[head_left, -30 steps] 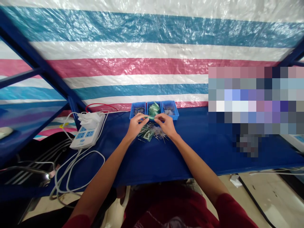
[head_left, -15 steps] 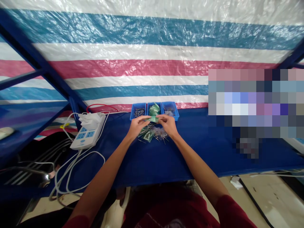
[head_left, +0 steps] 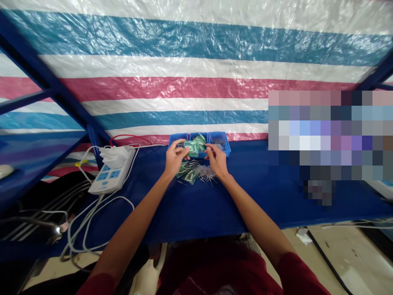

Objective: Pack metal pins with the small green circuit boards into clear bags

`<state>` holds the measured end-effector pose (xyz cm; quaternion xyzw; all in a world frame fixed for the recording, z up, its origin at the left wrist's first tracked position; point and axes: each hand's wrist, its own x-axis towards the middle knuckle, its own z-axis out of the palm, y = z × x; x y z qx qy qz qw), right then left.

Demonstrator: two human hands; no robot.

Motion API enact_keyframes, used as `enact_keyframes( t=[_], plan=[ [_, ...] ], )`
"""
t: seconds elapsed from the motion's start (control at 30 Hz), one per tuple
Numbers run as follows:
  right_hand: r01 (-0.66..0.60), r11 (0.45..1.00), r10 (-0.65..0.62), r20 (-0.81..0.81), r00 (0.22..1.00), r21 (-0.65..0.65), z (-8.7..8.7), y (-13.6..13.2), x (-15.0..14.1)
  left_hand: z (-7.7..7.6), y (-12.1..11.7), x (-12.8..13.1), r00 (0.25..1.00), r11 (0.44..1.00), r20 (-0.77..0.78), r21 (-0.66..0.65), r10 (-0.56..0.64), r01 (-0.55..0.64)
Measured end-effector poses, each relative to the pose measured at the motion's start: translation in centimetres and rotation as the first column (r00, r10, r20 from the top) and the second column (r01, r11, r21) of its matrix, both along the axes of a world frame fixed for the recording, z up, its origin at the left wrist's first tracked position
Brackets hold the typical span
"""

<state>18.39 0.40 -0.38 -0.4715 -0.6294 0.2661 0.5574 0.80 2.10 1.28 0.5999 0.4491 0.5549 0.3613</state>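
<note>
While the left hand (head_left: 174, 160) pinches a green packet (head_left: 192, 148) between thumb and fingers at mid-frame, the right hand (head_left: 218, 160) is just beside it, fingers bent, thumb near forefinger; cannot tell whether anything is between them. Packet is over the front of the middle blue bin (head_left: 193, 135). Sorted so far, by the look of it: metal pieces in the left bin (head_left: 178, 135), green packets in the middle one, clear packets in the right bin (head_left: 227, 150). Left over: mixed heap of metal rods (head_left: 194, 163) and packets on the blue table (head_left: 196, 213), below the hands. Both forearms reach up from the lower frame, converging, wrists above the tabletop.
</note>
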Motion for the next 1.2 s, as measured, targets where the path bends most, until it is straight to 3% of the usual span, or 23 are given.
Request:
enact_keyframes(
  t=[0.07, 0.13, 0.2, 0.27, 0.33, 0.43, 0.53, 0.7, 0.87, 0.97, 1.03, 1.1, 1.2],
  plan=[
    [0.044, 0.999, -0.045, -0.035, 0.998, -0.007, 0.0, 0.1, 0.1, 0.5, 1.6, 0.7, 0.996, 0.998, -0.081, 0.053, 0.036, -0.032],
    [0.060, 0.998, -0.060, -0.050, 0.997, -0.009, 0.0, 0.1, 0.3, 0.8, 3.4, 1.6, 0.939, 0.995, -0.332, 0.083, 0.088, -0.064],
    [0.060, 0.998, -0.060, -0.052, 0.997, -0.007, 0.1, 0.1, 0.4, 0.8, 4.9, 2.4, 0.746, 0.988, -0.649, 0.121, 0.149, -0.093],
    [0.059, 0.998, -0.059, -0.041, 0.997, -0.007, 0.2, 0.1, 0.4, 0.6, 5.9, 3.0, 0.562, 0.970, -0.794, 0.232, 0.231, -0.071],
    [0.060, 0.998, -0.061, -0.027, 0.998, -0.009, 0.2, 0.1, 0.4, 0.5, 6.5, 3.2, 0.449, 0.968, -0.870, 0.248, 0.202, 0.047],
    [0.051, 0.999, -0.051, -0.015, 0.999, -0.002, 0.1, 0.1, 0.4, 0.4, 7.2, 2.9, 0.383, 0.959, -0.919, 0.185, 0.092, 0.214],
    [0.030, 1.000, -0.030, -0.011, 0.999, 0.000, -0.1, 0.2, 0.4, 0.4, 8.1, 2.4, 0.365, 0.944, -0.930, 0.162, 0.048, 0.287],
    [-0.009, 1.000, 0.009, 0.012, 1.000, -0.013, -0.5, 0.4, 0.3, -0.3, 9.3, 1.7, 0.239, 0.941, -0.970, 0.053, -0.030, 0.336],
    [-0.040, 0.998, 0.044, 0.085, 0.995, -0.047, -0.7, 0.6, 0.2, -0.5, 9.8, 2.1, 0.221, 0.952, -0.975, 0.048, -0.021, 0.303],
    [0.037, 0.996, -0.013, 0.293, 0.956, -0.079, -0.3, 0.5, 0.6, -0.1, 9.1, 2.5, 0.236, 0.958, -0.971, 0.045, -0.024, 0.282],
    [0.092, 0.987, -0.016, 0.491, 0.871, -0.132, 0.2, 0.4, 1.0, 0.1, 7.8, 2.5, 0.317, 0.960, -0.948, 0.114, 0.027, 0.256],
    [0.102, 0.972, 0.058, 0.635, 0.770, -0.213, 0.7, 0.2, 1.4, 0.3, 6.0, 2.1, 0.439, 0.949, -0.889, 0.240, 0.129, 0.207],
    [0.071, 0.946, 0.188, 0.712, 0.676, -0.316, 1.1, -0.1, 1.2, 0.8, 2.8, 1.1, 0.565, 0.932, -0.790, 0.349, 0.238, 0.095]
  ],
)
